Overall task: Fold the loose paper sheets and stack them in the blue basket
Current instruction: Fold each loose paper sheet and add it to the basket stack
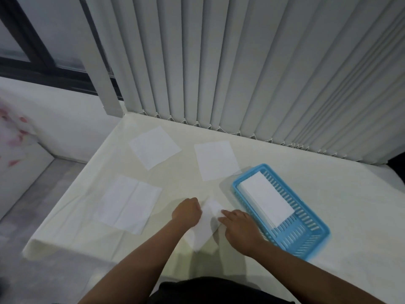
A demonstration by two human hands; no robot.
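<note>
A white paper sheet (205, 227) lies partly folded on the table in front of me. My left hand (187, 210) grips its upper left edge with closed fingers. My right hand (240, 227) presses on its right side, fingers flat on the fold. Right of my hands sits the blue basket (306, 242), slatted, with a stack of folded white sheets (266, 199) in its far half. Three loose sheets lie flat: one at the left (129, 204), one at the far left (154, 147), one in the middle (215, 160).
The table (328, 178) has a cream cloth and its left edge drops to a grey floor. Vertical blinds (241, 62) hang along the far edge. A dark window frame (43, 58) is at the upper left.
</note>
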